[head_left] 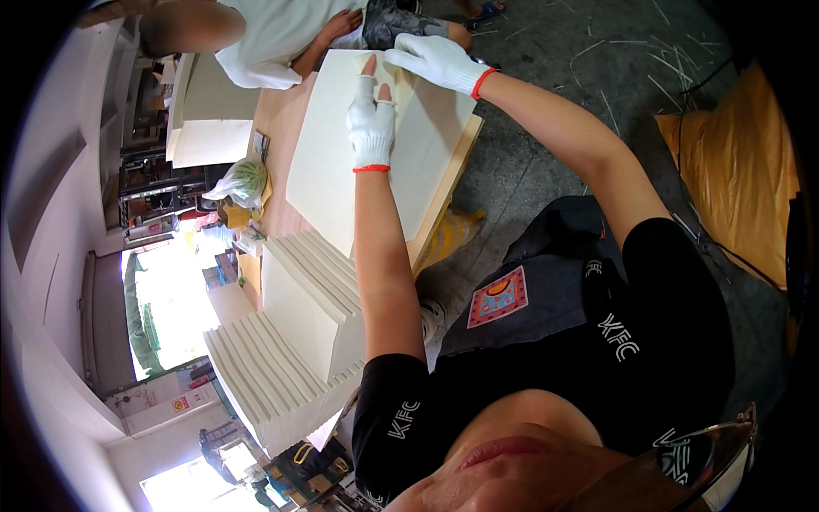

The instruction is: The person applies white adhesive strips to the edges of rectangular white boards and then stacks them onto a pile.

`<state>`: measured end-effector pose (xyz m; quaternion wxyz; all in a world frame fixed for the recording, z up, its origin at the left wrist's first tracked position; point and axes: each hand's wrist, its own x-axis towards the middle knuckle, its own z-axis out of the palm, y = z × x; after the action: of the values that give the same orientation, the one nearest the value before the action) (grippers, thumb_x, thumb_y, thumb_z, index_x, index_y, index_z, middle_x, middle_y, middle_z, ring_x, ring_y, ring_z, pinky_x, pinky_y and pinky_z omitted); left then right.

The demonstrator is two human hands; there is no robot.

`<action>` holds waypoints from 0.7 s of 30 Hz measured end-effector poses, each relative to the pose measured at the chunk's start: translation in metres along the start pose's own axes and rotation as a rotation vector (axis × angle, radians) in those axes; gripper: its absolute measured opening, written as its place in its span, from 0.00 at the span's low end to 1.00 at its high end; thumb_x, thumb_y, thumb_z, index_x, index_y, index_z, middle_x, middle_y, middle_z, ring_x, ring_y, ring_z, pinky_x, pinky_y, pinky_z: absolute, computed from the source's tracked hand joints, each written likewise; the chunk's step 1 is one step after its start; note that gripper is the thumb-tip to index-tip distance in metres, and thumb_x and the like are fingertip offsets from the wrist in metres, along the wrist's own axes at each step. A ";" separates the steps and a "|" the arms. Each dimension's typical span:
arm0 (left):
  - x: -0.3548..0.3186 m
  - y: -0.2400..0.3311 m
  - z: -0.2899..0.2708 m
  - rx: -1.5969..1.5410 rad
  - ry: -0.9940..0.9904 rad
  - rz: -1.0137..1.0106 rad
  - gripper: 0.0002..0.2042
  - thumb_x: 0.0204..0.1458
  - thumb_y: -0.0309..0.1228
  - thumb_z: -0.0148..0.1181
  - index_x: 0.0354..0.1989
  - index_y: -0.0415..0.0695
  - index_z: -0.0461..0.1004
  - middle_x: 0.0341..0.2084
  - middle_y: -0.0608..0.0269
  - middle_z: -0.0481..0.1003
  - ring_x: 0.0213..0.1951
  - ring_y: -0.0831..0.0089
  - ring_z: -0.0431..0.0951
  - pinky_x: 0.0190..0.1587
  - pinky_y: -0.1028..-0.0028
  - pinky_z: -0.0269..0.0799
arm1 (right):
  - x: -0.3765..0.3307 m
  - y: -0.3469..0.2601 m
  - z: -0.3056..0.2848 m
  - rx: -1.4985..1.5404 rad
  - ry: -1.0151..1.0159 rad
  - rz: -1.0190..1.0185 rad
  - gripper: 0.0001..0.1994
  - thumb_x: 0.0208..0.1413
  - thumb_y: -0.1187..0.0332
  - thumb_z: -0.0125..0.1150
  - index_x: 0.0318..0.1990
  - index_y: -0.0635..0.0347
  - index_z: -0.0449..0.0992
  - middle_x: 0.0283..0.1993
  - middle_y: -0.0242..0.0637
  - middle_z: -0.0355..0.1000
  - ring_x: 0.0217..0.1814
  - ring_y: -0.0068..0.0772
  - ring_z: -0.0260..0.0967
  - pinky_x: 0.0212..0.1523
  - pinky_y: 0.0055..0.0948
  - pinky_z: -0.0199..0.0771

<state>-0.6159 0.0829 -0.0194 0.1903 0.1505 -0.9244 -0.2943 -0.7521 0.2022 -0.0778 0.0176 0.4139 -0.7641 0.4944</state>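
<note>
A large white sheet lies on the wooden table in front of me. My left hand, in a white knit glove with a red cuff and two bare fingertips, rests on the sheet with its fingers stretched forward. A small cream patch shows beside its fingertip; I cannot tell what it is. My right hand, gloved the same way, reaches across from the right to the sheet's far edge. Its fingers are extended leftward and lie close to the left fingertips. Neither hand visibly grips anything.
Stacks of thick white sheets stand at the table's near left. A watermelon in a plastic bag sits on the left. Across the table is another person in a white shirt. A yellow-orange sack and thin scraps lie on the right floor.
</note>
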 end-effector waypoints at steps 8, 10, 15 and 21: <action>0.006 -0.011 0.006 0.176 0.001 0.146 0.15 0.52 0.32 0.66 0.48 0.47 0.77 0.40 0.53 0.81 0.43 0.56 0.81 0.47 0.66 0.74 | 0.002 0.010 0.009 0.021 0.121 -0.069 0.16 0.68 0.54 0.43 0.46 0.52 0.73 0.39 0.45 0.75 0.44 0.51 0.74 0.41 0.45 0.70; 0.006 -0.004 0.006 0.100 -0.039 0.045 0.15 0.50 0.33 0.69 0.47 0.47 0.77 0.40 0.53 0.81 0.43 0.56 0.81 0.47 0.66 0.74 | 0.001 0.012 0.009 0.021 0.122 -0.074 0.16 0.68 0.54 0.43 0.46 0.52 0.73 0.39 0.45 0.75 0.44 0.51 0.74 0.41 0.45 0.70; 0.007 -0.013 0.005 0.125 -0.001 0.137 0.16 0.51 0.32 0.67 0.49 0.49 0.77 0.43 0.53 0.80 0.44 0.57 0.81 0.48 0.66 0.74 | 0.001 0.009 0.008 0.021 0.122 -0.071 0.15 0.68 0.54 0.44 0.46 0.52 0.73 0.39 0.45 0.75 0.43 0.51 0.74 0.41 0.45 0.70; 0.003 -0.003 0.006 -0.021 0.058 0.123 0.16 0.54 0.29 0.63 0.52 0.50 0.77 0.43 0.54 0.81 0.45 0.57 0.81 0.49 0.66 0.74 | 0.001 0.006 0.004 0.096 0.093 -0.021 0.19 0.65 0.48 0.47 0.42 0.56 0.72 0.35 0.49 0.76 0.40 0.58 0.73 0.39 0.51 0.69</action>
<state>-0.6200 0.0820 -0.0249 0.2365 0.1001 -0.9229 -0.2870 -0.7556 0.1995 -0.0834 0.0386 0.3988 -0.7335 0.5491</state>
